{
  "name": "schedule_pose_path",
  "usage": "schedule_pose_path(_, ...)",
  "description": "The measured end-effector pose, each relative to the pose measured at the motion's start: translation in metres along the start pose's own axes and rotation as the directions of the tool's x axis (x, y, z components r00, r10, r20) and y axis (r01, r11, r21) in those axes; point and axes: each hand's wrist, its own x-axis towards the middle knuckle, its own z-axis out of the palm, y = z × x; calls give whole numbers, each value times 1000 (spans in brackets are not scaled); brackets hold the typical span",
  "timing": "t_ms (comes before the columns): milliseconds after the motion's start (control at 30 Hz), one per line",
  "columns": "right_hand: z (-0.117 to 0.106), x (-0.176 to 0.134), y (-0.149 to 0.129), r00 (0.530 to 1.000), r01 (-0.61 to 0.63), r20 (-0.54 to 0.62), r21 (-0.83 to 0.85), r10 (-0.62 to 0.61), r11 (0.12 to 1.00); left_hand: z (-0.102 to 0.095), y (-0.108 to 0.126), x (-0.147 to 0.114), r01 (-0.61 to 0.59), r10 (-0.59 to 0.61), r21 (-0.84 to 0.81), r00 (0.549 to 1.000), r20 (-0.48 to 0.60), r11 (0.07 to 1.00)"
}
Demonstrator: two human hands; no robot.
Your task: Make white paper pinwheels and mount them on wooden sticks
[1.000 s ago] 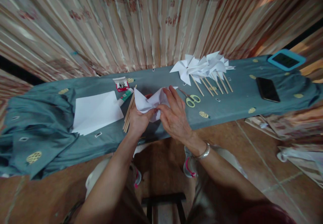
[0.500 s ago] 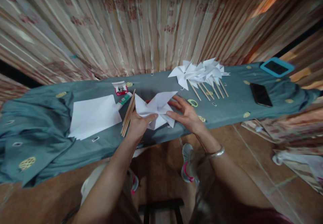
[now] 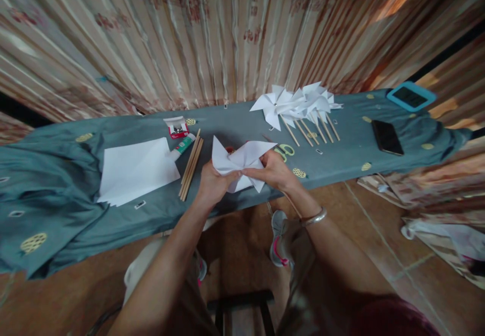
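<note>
A white paper pinwheel [image 3: 242,158] with folded blades is held up above the front edge of the cloth-covered table. My left hand [image 3: 215,182] grips its left side, the thumb pressed near the centre. From the right, my right hand [image 3: 278,172] grips it too, its thumb meeting the left one at the middle. Fingers behind the paper are hidden. Green-handled scissors [image 3: 285,150] lie just beyond my right hand. Several wooden sticks [image 3: 191,166] lie to the left of my left hand, beside a green and white glue tube [image 3: 184,145].
A stack of white paper [image 3: 138,172] lies on the left of the table [image 3: 227,118]. Behind it stands an opened small red box [image 3: 178,128]. Finished pinwheels on sticks [image 3: 303,106] lie at the back right. Farther right are a black phone [image 3: 387,137] and a blue-framed device [image 3: 411,96].
My right fingers have closed in on the pinwheel, and the right thumb has moved left to its centre. The pinwheel has shifted slightly right, uncovering more of the sticks.
</note>
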Motion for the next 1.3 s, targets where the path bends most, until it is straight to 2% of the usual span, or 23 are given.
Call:
schedule_pose_path(200,3,0,-1,998,57,-40,24,-56,998,0,-5,0,10,-9,51,1000,-12,999)
schedule_pose_path(333,4,-2,-3,996,84,-37,-8,-84,996,1,-6,-1,70,-71,-18,997,-34,997)
schedule_pose_path(433,5,-2,-2,995,95,-30,28,-94,995,1,-7,-1,96,-98,-68,995,-22,993)
schedule_pose_path(700,9,-4,-3,998,39,-60,132,-32,990,2,-6,-1,73,-76,-83,997,-27,994)
schedule_pose_path(967,10,-2,-1,996,31,-91,81,-23,996,4,-7,-1,33,-35,-38,998,-47,999)
schedule_pose_path(1300,10,-2,-2,998,36,-63,106,-29,994,1,-7,0,86,-89,-82,996,-32,993)
